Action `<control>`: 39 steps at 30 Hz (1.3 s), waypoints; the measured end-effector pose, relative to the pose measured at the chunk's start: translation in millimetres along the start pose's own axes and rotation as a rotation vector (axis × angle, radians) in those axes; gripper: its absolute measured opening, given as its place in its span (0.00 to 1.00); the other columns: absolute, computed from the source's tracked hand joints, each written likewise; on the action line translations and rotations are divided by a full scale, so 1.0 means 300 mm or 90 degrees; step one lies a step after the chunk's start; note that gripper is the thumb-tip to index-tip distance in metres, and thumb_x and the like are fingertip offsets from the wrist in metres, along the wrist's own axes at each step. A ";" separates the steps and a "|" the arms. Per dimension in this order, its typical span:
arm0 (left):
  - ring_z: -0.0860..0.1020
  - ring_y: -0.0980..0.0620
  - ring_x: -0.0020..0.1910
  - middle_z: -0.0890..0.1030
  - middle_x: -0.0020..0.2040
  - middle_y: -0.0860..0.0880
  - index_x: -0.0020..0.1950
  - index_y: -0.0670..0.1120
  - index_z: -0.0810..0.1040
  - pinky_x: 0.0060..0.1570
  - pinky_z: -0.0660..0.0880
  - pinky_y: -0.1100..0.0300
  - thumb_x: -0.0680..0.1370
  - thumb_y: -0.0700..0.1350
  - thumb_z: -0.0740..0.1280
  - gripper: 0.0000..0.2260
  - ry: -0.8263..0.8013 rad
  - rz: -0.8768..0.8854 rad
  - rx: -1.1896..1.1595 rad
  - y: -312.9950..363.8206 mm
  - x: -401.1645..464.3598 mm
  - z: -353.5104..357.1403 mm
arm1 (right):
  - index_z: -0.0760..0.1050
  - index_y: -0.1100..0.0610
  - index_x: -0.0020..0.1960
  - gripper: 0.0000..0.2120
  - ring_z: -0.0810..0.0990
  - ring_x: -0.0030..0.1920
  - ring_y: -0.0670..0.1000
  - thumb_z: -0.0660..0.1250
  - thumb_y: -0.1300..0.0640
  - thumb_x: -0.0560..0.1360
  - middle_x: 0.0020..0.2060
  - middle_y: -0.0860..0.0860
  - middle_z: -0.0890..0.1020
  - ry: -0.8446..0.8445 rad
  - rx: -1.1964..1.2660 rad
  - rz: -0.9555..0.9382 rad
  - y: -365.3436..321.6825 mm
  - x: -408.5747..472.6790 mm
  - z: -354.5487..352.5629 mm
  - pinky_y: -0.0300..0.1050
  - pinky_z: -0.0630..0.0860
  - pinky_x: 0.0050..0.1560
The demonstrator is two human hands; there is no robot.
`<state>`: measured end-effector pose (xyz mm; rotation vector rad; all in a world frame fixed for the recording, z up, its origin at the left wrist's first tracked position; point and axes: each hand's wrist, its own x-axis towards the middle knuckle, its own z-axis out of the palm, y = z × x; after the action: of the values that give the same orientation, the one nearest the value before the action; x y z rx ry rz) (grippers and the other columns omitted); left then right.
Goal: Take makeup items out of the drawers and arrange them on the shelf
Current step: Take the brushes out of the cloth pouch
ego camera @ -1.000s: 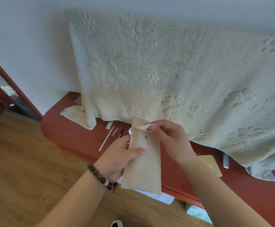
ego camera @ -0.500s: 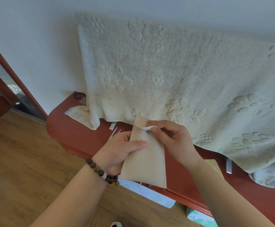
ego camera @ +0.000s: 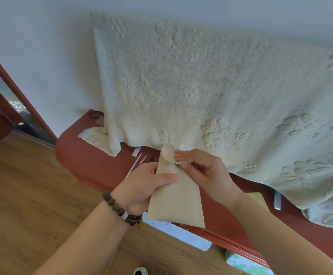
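Head view. Red-brown wooden shelf (ego camera: 94,155) runs from 9 o'clock down toward 4 o'clock, against a pale wall; wood floor (ego camera: 23,195) at 7 o'clock. Cream embossed blanket (ego camera: 211,92) hangs over most of the shelf, filling the 12 to 3 o'clock area, its hem resting on the wood. Small slim items (ego camera: 139,159) lie on the bare shelf just at 11 o'clock of the hands; too small to name with certainty.

Beige fabric pouch (ego camera: 176,197) sits dead centre, held upright in the air above the shelf edge, not resting on anything. Left hand (ego camera: 142,185), beaded bracelet (ego camera: 120,211) at the wrist, wraps the pouch's left side, thumb pressed flat across its front, likely to steady it. Right hand (ego camera: 205,171) pinches the rounded flap at the pouch's top, at 12 o'clock of the pouch, fingers (ego camera: 181,155) closed on the flap edge beside a small snap. Judgement: the flap is being worked at the snap; whether it is opening or closing cannot be told. Contents not visible.

Light paper-like sheet (ego camera: 181,235) and a green-patterned box (ego camera: 247,264) show below the shelf edge at 5 o'clock.
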<state>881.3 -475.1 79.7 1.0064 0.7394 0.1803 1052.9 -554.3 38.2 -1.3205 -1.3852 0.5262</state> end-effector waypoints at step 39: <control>0.81 0.42 0.55 0.83 0.55 0.41 0.61 0.43 0.77 0.56 0.77 0.42 0.75 0.35 0.69 0.14 -0.072 0.015 0.063 -0.288 0.266 0.122 | 0.68 0.32 0.65 0.29 0.72 0.36 0.42 0.68 0.60 0.74 0.42 0.43 0.76 0.162 -0.171 0.376 0.105 -0.359 -0.023 0.33 0.69 0.42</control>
<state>947.9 -510.7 -17.5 1.1104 0.6379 0.1066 1048.2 -644.1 -29.2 -1.9601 -0.8630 0.5451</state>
